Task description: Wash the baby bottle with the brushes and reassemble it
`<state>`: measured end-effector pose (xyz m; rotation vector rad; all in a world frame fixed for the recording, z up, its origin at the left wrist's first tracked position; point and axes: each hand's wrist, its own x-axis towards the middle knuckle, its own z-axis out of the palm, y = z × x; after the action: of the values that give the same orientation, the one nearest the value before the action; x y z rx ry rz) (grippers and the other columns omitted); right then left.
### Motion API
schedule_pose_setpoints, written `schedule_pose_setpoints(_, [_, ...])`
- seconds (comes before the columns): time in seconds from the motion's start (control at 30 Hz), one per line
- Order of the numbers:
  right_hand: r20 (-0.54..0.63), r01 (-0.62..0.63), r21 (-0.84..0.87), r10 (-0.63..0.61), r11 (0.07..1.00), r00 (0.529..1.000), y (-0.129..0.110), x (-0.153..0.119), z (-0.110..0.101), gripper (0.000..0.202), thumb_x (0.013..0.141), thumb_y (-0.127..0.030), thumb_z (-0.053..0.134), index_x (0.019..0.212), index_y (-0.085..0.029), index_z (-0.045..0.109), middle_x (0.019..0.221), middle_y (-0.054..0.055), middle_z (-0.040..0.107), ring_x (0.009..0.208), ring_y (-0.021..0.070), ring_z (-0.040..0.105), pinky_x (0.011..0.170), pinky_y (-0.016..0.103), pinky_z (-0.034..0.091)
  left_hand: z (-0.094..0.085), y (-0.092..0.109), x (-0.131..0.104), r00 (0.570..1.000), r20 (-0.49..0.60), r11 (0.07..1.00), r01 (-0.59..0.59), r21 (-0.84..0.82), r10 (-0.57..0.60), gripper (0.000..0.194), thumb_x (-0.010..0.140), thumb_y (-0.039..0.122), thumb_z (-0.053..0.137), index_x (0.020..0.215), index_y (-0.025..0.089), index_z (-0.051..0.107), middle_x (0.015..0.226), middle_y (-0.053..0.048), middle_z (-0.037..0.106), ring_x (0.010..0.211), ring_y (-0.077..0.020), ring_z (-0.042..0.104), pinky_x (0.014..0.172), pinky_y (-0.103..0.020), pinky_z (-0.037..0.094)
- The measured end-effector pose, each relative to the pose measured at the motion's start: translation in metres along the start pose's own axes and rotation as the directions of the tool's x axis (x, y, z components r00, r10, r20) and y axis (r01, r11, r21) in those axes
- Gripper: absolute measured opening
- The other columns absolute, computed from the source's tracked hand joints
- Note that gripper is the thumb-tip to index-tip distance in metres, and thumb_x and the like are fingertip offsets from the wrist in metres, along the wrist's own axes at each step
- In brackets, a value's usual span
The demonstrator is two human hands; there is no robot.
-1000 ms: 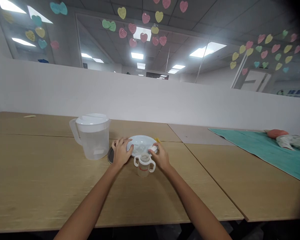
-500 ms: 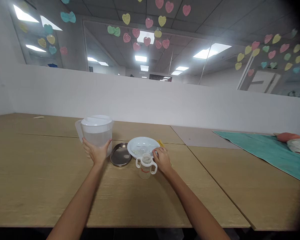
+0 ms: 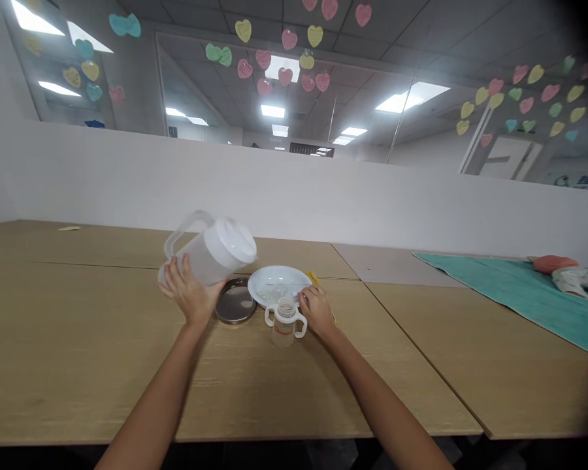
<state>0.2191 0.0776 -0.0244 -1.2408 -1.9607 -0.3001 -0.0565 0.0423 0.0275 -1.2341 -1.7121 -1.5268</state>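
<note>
Tilted over toward the right, a translucent white lidded pitcher is gripped round its body by my left hand. Its handle points up and left, and its lid end faces the white bowl. My right hand is closed at the bowl's right rim, fingertips curled over the edge. Small clear items lie in the bowl, too indistinct to name. In front of it stands an upright clear baby bottle with two white handles, a threaded open neck and red print. No stream of water shows.
A round metal tray lies between the pitcher and the bowl. Something yellow shows behind my right hand. On the right, a green cloth bears a reddish item and a pale fabric piece. A white wall stands behind the table.
My left hand has tipped the pitcher from upright to a strong rightward tilt, raising its base. My right hand, the bowl and the bottle have stayed in place.
</note>
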Motion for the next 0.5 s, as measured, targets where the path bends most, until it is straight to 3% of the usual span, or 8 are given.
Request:
schedule_pose_setpoints(0.17, [-0.003,0.006,-0.003,-0.006,1.000,1.000,0.000,0.001,0.000,0.028,0.089,-0.025,0.038,0.076,-0.016,0.061,0.082,0.005,0.062,0.086,0.0180,0.051,0.080,0.031,0.036,0.003,0.009,-0.011,0.974,0.078,0.977,-0.212,-0.038,0.214,0.076,0.064,0.044,0.069,0.130,0.020,0.040,0.144,-0.015,0.025,0.133,-0.0374,0.014,0.103,-0.060,-0.006])
schedule_pose_setpoints(0.27, [-0.002,-0.006,-0.002,0.006,1.000,1.000,-0.001,0.001,0.000,0.028,0.089,-0.025,0.038,0.077,-0.016,0.062,0.083,0.005,0.062,0.087,0.0184,0.051,0.080,0.032,0.036,0.004,0.009,-0.014,0.960,0.099,0.965,-0.258,-0.036,0.261,0.072,0.065,0.041,0.070,0.129,0.024,0.042,0.144,-0.014,0.026,0.133,-0.0372,0.014,0.102,-0.061,-0.008])
schedule_pose_setpoints(0.4, [0.009,-0.011,-0.008,0.011,1.000,1.000,-0.002,0.001,-0.001,0.027,0.089,-0.025,0.038,0.077,-0.017,0.061,0.083,0.005,0.062,0.087,0.0185,0.051,0.080,0.032,0.036,0.003,0.011,-0.014,0.973,0.101,0.979,-0.204,-0.029,0.206,0.080,0.063,0.044,0.070,0.132,0.021,0.036,0.143,-0.017,0.025,0.132,-0.0388,0.014,0.102,-0.063,-0.001])
schedule_pose_setpoints(0.5, [0.009,-0.006,-0.005,0.006,1.000,1.000,-0.002,0.001,-0.001,0.028,0.089,-0.025,0.038,0.076,-0.017,0.061,0.082,0.005,0.062,0.086,0.0183,0.051,0.080,0.032,0.037,0.004,0.014,-0.013,0.993,0.079,0.996,-0.082,-0.034,0.085,0.092,0.059,0.048,0.072,0.135,0.018,0.030,0.142,-0.019,0.024,0.131,-0.0400,0.016,0.101,-0.063,0.007])
